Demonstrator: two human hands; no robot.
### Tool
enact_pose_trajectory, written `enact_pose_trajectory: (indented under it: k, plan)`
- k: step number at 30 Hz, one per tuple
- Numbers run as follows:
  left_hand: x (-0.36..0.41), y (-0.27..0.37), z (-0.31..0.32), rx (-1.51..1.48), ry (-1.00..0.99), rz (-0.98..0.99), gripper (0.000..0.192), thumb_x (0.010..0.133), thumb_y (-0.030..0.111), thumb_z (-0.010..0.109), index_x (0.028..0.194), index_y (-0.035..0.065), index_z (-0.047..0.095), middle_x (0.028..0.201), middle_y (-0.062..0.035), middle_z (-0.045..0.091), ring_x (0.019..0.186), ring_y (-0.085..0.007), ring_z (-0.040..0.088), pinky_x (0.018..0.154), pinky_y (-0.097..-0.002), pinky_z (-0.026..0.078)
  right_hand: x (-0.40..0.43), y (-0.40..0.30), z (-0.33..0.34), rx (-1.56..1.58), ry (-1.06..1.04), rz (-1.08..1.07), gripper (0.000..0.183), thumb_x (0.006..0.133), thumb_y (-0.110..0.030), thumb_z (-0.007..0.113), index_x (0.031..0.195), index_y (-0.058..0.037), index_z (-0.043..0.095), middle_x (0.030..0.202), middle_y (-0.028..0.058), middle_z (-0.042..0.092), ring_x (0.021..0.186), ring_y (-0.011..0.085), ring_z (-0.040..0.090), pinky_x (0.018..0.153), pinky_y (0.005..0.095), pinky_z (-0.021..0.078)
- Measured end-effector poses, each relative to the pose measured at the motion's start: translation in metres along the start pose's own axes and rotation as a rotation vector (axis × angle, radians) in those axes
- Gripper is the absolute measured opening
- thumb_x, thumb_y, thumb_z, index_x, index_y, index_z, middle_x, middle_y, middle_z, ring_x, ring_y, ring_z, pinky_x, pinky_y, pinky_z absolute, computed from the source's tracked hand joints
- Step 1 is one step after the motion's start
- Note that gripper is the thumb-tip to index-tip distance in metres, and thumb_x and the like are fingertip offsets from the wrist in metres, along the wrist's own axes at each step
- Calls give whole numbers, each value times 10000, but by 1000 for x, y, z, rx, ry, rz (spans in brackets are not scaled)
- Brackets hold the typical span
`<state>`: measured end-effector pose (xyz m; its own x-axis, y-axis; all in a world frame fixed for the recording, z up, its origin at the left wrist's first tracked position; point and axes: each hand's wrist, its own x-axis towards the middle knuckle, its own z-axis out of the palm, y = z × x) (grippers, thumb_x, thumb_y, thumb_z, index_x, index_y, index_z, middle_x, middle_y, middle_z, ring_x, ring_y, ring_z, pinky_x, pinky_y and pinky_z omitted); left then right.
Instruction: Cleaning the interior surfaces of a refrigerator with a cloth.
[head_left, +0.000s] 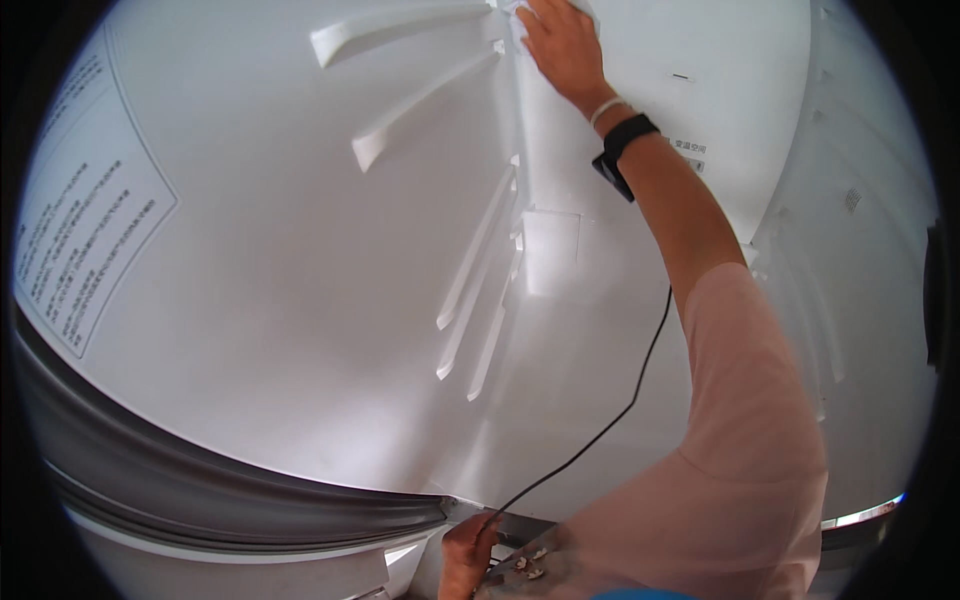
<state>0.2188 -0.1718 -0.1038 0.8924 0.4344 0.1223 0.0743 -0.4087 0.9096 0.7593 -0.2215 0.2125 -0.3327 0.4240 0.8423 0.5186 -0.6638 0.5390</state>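
My right hand (562, 52) is at the top, holding a white cloth (589, 10) against the corner between the side wall and back wall of a white refrigerator interior. A black watch and a pale bracelet are on that wrist. The arm reaches up from the lower right in a pink sleeve (750, 375). My left hand (469, 551) is low, curled beside the refrigerator's front edge. A thin black cord (634, 401) runs from behind my right forearm down into the left hand's fingers. The left fingertips are hidden.
Molded shelf ridges (480, 247) project from the left side wall (300, 262), which bears a printed label (90, 225). The back wall (720, 67) has printed markings and a small slot. A grey door gasket (225, 480) curves along the lower left. More ridges line the right wall.
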Motion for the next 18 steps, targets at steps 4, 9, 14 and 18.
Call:
enact_pose_trajectory:
  k: [4, 9, 14, 18]
  plan:
    - [5, 2, -2, 46, -27, -6, 112, 853, 86, 621, 940, 35, 668, 677, -104, 625, 583, -217, 616, 548, -313, 483, -73, -53, -2, 35, -278, 86, 625, 794, -226, 673, 1345, -44, 440, 1376, 68, 463, 1276, 229, 425, 1039, 367, 336]
    - [7, 5, -1, 57, -69, 30, 120, 835, 63, 617, 942, 27, 657, 750, -142, 641, 633, -292, 627, 578, -345, 496, -148, -85, -10, 257, -607, 180, 574, 813, -209, 654, 1320, -18, 464, 1291, 125, 526, 1203, 273, 491, 1005, 348, 380]
    - [2, 4, -2, 74, -15, 108, 134, 821, 37, 608, 945, 22, 655, 748, -150, 640, 640, -307, 628, 580, -361, 500, -158, -124, -41, 439, -1043, 204, 414, 840, -262, 628, 1168, -19, 560, 1081, 114, 625, 1082, 278, 555, 961, 378, 412]
    - [-4, 6, -1, 101, -39, 137, 138, 823, 41, 608, 951, 24, 656, 722, -139, 634, 621, -284, 627, 562, -347, 497, -213, -104, -49, 365, -717, -135, 408, 834, -252, 616, 1182, -47, 563, 1040, 90, 645, 1032, 275, 573, 921, 383, 421]
